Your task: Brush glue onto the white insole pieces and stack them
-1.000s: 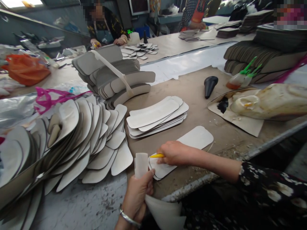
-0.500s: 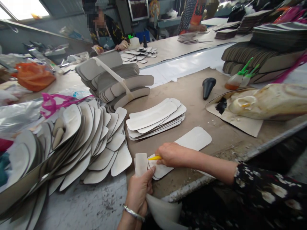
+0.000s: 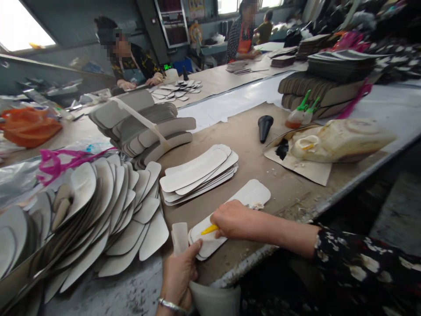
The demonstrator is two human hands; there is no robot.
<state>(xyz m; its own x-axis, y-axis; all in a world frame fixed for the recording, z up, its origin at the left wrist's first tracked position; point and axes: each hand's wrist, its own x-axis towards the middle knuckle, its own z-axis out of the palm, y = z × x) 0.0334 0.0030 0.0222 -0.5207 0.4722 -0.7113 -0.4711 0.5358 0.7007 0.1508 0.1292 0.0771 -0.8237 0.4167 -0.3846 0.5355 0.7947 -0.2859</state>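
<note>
My right hand (image 3: 232,219) is closed around a yellow tool (image 3: 209,229) whose tip rests on a long white cut piece (image 3: 250,195) lying flat near the table's front edge. My left hand (image 3: 179,274), with a silver bangle on the wrist, grips a pale folded piece (image 3: 180,237) that stands upright beside the flat one. Just behind lies a neat stack of similar white pieces (image 3: 197,171).
A fanned heap of white pieces (image 3: 108,210) fills the left. A grey bundle (image 3: 141,125) tied with a strap sits behind it. A black cone (image 3: 265,127), glue bottles (image 3: 299,115) and a dirty jug (image 3: 342,138) lie at the right. Other people work at the far table.
The view has tilted up and shifted, so everything sits lower and more to the left. Both hands keep their grips; the yellow tool stays on the flat piece.
</note>
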